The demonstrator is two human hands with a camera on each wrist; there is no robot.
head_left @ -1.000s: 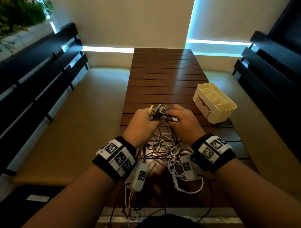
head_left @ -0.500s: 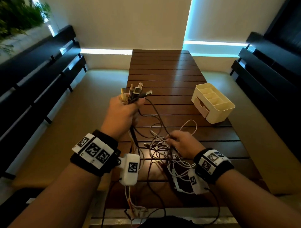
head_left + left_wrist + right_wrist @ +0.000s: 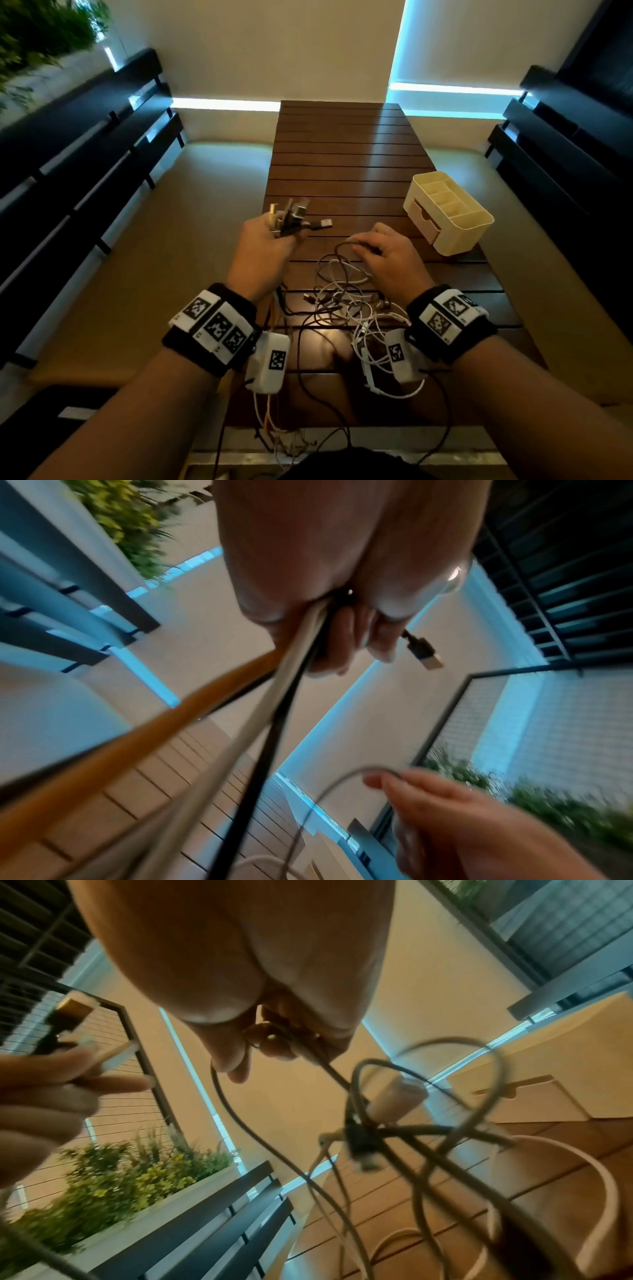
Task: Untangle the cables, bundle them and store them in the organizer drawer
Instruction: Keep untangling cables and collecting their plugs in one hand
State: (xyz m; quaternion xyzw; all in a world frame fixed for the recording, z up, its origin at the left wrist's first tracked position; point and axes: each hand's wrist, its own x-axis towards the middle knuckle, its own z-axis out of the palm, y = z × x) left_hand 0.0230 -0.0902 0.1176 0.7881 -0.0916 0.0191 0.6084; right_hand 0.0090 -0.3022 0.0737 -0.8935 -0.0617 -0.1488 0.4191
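1. Left hand (image 3: 265, 251), raised over the desk (image 3: 342, 154): grip clenched round a bunch of cable ends (image 3: 291, 219), plugs fanning out above the fist.
2. From that fist the cords run down to the tangled cables (image 3: 342, 301) lying on the desk between both wrists.
3. Right hand (image 3: 387, 257), over the tangle: fingers pinch one thin dark cable (image 3: 240, 1118); its loop arcs left of the hand.
4. Organizer (image 3: 448, 214): cream, on the desk to the right, apart from the cables; drawer closed.
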